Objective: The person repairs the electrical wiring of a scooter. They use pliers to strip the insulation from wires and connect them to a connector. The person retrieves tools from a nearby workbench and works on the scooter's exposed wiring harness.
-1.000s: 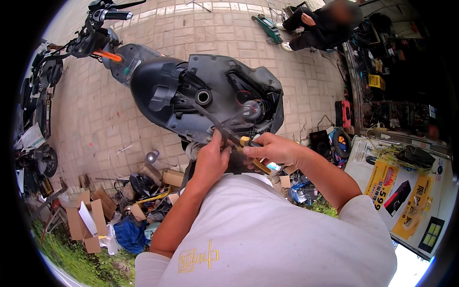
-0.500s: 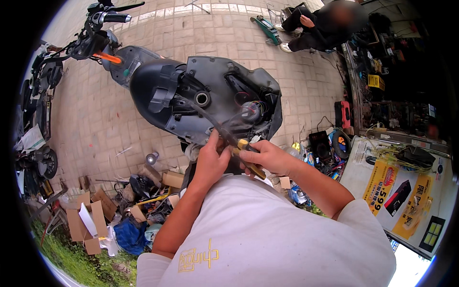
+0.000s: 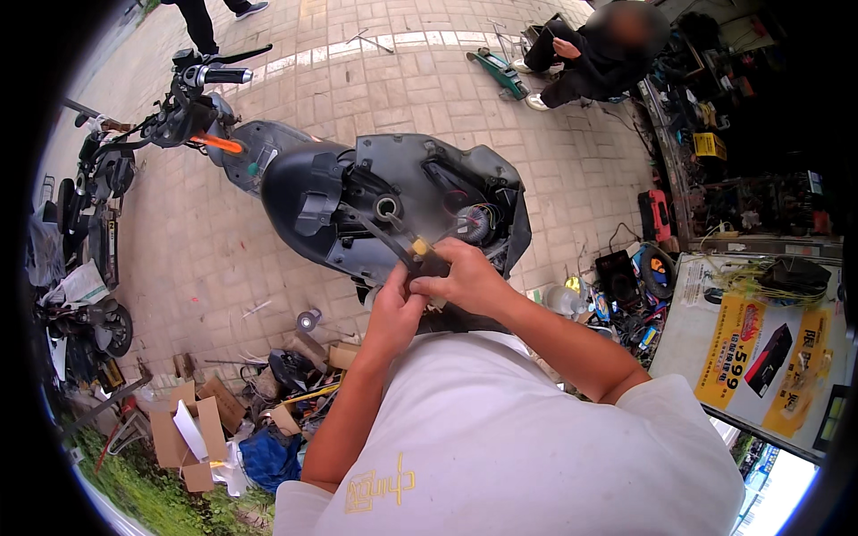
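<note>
My left hand (image 3: 394, 309) is closed at the near side of a partly stripped scooter, its fingers around a thick black cable (image 3: 382, 234). That cable runs up into the scooter body. Close against it, my right hand (image 3: 466, 279) is closed on a black-and-yellow hand tool (image 3: 420, 246); its exact kind is hidden by my fingers. Both hands meet above the edge of the grey body panel (image 3: 407, 170). Beyond them are a round opening (image 3: 387, 207) and a round part with coloured wires (image 3: 478, 223). The black seat section (image 3: 299, 201) lies to the left.
A cardboard box (image 3: 213, 433) and mixed scrap lie at lower left, near a tape roll (image 3: 308, 320). Right of me stands a cabinet (image 3: 679, 344) with a yellow poster. A person (image 3: 599, 54) sits at upper right beside a green jack (image 3: 499, 73); another person's legs (image 3: 201, 27) show at upper left.
My right hand has moved up and turned over, closer to my left, and the tool's lower handle has gone from sight. Another person's legs have come into view at upper left.
</note>
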`<move>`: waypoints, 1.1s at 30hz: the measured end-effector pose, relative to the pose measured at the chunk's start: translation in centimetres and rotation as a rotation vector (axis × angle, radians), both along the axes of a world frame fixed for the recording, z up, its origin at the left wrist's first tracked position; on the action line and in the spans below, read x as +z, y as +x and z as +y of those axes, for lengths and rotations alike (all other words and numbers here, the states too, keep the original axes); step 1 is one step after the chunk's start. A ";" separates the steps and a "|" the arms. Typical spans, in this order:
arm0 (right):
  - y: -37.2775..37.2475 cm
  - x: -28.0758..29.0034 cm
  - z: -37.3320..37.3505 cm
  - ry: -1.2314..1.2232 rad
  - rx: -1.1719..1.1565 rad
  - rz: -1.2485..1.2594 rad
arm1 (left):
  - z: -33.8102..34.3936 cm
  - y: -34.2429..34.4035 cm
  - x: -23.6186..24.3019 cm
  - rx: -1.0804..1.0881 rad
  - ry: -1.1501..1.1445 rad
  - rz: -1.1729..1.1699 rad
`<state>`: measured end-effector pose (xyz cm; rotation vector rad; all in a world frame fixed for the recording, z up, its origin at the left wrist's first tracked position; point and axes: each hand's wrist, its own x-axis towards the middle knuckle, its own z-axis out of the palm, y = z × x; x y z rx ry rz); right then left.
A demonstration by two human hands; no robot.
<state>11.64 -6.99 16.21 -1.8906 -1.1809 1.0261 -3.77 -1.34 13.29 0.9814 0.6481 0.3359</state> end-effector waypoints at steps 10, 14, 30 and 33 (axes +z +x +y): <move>0.8 1.7 1.4 -0.119 0.003 0.275 | 0.7 0.3 1.5 0.056 -0.322 -0.136; 1.5 0.2 1.4 0.043 0.040 0.131 | 0.3 1.0 1.0 0.220 -0.271 0.046; 5.1 -2.2 3.8 0.353 0.151 0.056 | -0.2 4.4 4.2 0.378 0.614 0.693; 5.6 -1.9 4.6 0.349 0.190 0.089 | -0.4 4.7 4.6 0.432 0.697 0.760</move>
